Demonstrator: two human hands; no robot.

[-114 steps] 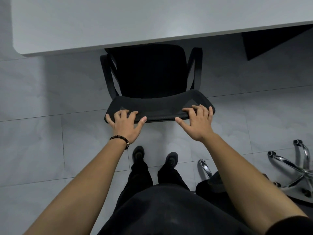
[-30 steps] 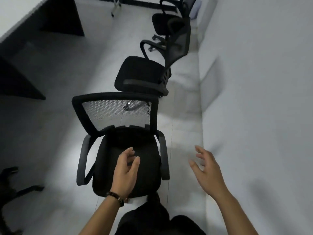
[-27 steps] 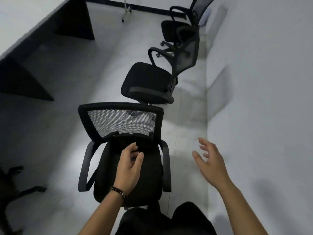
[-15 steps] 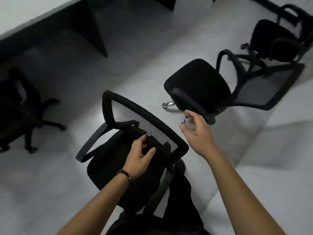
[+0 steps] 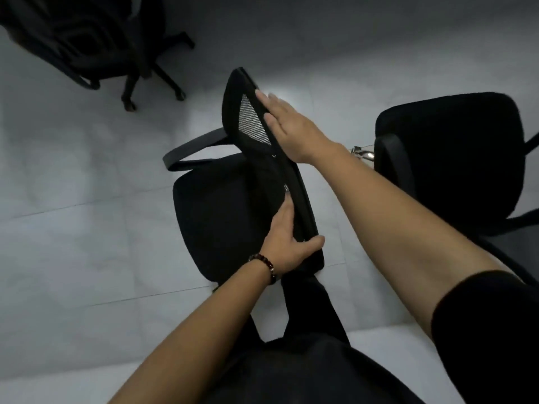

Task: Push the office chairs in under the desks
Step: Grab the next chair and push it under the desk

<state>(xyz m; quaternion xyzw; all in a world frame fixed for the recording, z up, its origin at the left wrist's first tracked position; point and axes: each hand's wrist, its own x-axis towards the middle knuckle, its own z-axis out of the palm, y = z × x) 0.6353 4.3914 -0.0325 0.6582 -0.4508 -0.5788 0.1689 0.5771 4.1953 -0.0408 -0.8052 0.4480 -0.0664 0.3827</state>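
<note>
A black office chair (image 5: 221,211) with a mesh backrest (image 5: 250,121) stands right in front of me on the tiled floor, its backrest edge running diagonally from upper left to lower right. My left hand (image 5: 287,243) grips the near end of the backrest's top edge, thumb wrapped round the corner. My right hand (image 5: 291,123) lies flat on the far part of that edge with straight fingers. No desk is in view.
A second black chair (image 5: 455,158) stands close on the right, its seat near my right forearm. A third chair (image 5: 96,51) with a dark wheeled base sits at the upper left. Pale floor tiles (image 5: 73,214) spread to the left. My dark trousers fill the bottom.
I have turned and come closer to the chair. My right hand went from the air beside the backrest onto its top edge; my left hand slid to grip the near corner.
</note>
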